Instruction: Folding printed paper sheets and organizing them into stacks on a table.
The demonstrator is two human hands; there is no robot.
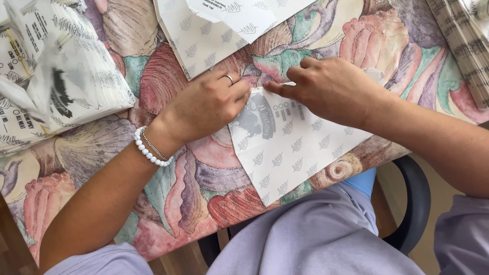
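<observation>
A white paper sheet (285, 147) printed with small grey leaf marks lies on the table near the front edge. My left hand (206, 107), with a ring and a white bead bracelet, presses its fingertips on the sheet's upper left corner. My right hand (331, 89) pins the top edge beside it, fingers curled and index finger pointing left. Both hands touch the paper close together at its top corner.
The table wears a shell-patterned cloth (173, 183). A thick stack of printed paper bags (66, 76) lies at the left. More sheets (214, 30) lie at the top middle, another stack (466, 46) at the right edge. A chair's black rim (417, 203) shows below.
</observation>
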